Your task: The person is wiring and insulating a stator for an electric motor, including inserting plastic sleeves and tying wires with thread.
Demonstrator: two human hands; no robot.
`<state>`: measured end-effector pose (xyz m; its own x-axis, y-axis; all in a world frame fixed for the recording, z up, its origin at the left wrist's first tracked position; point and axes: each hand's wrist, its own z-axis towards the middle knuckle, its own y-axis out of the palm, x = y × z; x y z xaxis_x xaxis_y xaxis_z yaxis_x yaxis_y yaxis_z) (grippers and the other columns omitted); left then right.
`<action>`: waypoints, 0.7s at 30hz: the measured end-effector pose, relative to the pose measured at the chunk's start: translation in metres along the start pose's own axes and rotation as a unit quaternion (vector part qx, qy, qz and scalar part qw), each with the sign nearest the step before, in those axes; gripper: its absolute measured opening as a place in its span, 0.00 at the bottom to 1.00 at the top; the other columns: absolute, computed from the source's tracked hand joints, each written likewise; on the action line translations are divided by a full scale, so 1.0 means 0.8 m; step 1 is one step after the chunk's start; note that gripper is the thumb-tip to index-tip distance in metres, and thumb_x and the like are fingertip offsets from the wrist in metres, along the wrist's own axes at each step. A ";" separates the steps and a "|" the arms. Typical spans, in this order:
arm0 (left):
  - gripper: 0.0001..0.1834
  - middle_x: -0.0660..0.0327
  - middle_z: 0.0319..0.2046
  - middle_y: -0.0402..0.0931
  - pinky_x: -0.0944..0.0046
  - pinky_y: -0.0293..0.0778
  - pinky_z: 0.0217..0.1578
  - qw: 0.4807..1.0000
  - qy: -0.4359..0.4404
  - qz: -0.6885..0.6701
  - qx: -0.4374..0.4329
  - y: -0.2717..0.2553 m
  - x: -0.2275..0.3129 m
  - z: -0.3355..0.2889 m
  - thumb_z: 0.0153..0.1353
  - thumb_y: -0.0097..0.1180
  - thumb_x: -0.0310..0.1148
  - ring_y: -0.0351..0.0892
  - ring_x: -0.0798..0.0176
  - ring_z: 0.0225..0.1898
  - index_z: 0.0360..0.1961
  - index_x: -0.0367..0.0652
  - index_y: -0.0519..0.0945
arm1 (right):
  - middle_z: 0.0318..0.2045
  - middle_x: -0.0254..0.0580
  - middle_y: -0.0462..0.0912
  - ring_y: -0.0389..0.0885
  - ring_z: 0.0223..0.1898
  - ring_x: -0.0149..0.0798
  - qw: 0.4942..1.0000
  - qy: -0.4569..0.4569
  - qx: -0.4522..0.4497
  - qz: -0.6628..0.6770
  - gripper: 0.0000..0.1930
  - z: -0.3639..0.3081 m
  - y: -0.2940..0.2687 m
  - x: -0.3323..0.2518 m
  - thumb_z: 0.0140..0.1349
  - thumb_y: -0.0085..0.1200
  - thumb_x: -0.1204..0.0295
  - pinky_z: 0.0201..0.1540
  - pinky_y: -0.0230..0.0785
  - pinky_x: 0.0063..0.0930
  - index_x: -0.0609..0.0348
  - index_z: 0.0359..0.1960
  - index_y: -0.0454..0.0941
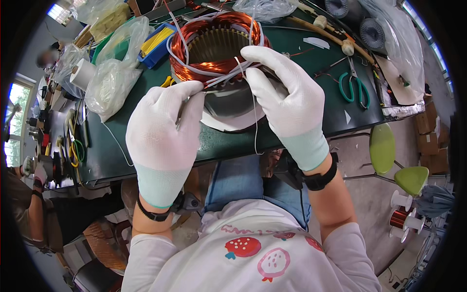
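A round motor stator (228, 100) stands at the near edge of the bench, its copper windings (214, 69) bundled around the top rim. Grey-white sleeved leads (181, 52) loop about the coils. My left hand (165, 124), in a white glove, is closed in a pinch against the near left side of the windings; whatever lies between its fingertips is hidden. On the near right side, my gloved right hand (289, 92) has thumb and forefinger at a thin white cord (256, 117). The cord passes by those fingertips and hangs down in front of the stator.
Left of the stator sit a blue bin (156, 46) of yellow strips and a plastic bag (114, 87). Green-handled scissors (354, 87) and a wooden-handled mallet (335, 39) lie to the right. A green stool (382, 148) stands beyond the bench edge. Another person's arm (36, 209) shows far left.
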<state>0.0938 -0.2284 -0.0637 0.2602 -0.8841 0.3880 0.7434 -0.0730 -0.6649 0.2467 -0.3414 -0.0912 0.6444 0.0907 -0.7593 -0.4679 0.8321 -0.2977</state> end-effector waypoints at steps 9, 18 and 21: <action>0.10 0.61 0.32 0.81 0.65 0.74 0.37 0.934 0.318 0.160 0.007 -0.047 0.010 0.080 0.55 0.65 0.22 0.79 0.56 0.32 0.39 0.43 0.85 | 0.35 0.43 0.85 0.85 0.34 0.44 0.999 -0.037 0.014 -0.017 0.12 0.003 0.002 0.010 0.62 0.60 0.72 0.37 0.76 0.27 0.45 0.48 0.84; 0.05 0.61 0.35 0.81 0.58 0.76 0.43 0.882 0.408 0.123 -0.200 0.027 0.029 0.183 0.50 0.65 0.29 0.80 0.53 0.39 0.31 0.46 0.85 | 0.40 0.42 0.87 0.82 0.35 0.36 1.000 -0.015 -0.012 -0.001 0.14 0.000 -0.003 -0.001 0.61 0.59 0.79 0.43 0.76 0.25 0.58 0.49 0.84; 0.16 0.55 0.42 0.82 0.55 0.75 0.52 0.934 0.350 -0.066 0.001 0.018 0.009 0.164 0.53 0.67 0.32 0.79 0.51 0.47 0.45 0.44 0.86 | 0.42 0.45 0.87 0.83 0.38 0.36 1.000 -0.009 -0.010 0.016 0.15 -0.007 -0.017 -0.010 0.62 0.57 0.81 0.46 0.75 0.25 0.62 0.51 0.83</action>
<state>0.1872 -0.1752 0.0136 -0.3010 -0.9525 -0.0460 0.7415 -0.2035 -0.6393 0.2443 -0.3565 -0.0846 0.6389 0.1274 -0.7587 -0.5010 0.8173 -0.2847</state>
